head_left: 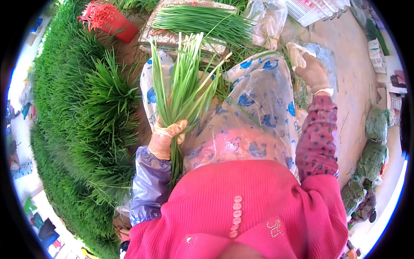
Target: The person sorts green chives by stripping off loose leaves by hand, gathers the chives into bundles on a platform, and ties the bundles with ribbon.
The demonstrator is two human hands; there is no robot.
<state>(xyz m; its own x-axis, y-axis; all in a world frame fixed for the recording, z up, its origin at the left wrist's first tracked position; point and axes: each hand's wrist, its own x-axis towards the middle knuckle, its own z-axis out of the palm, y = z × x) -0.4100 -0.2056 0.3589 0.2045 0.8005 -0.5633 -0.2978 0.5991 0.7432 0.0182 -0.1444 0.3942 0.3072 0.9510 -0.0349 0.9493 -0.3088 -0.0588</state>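
My left hand [166, 137], in a thin pale glove, is closed around a bunch of garlic chives [179, 82]. The pale cut ends point away from me and the green leaves hang down past my wrist, over my lap. Off to the right, my right hand [314, 74] is closed on a crumpled whitish thing [296, 54], cloth or plastic; I cannot tell which. It is beside a clear bluish plastic bag [324, 60] on the ground. A clear plastic apron with blue prints [254, 103] covers my knees.
A large heap of green chives [82, 116] lines my left side. Ahead, trimmed chives [202, 23] lie on a low board [148, 36]. A red box with red ties [116, 26] is to its left, a plastic bag [271, 21] to its right. Bagged greens [371, 159] line the far right.
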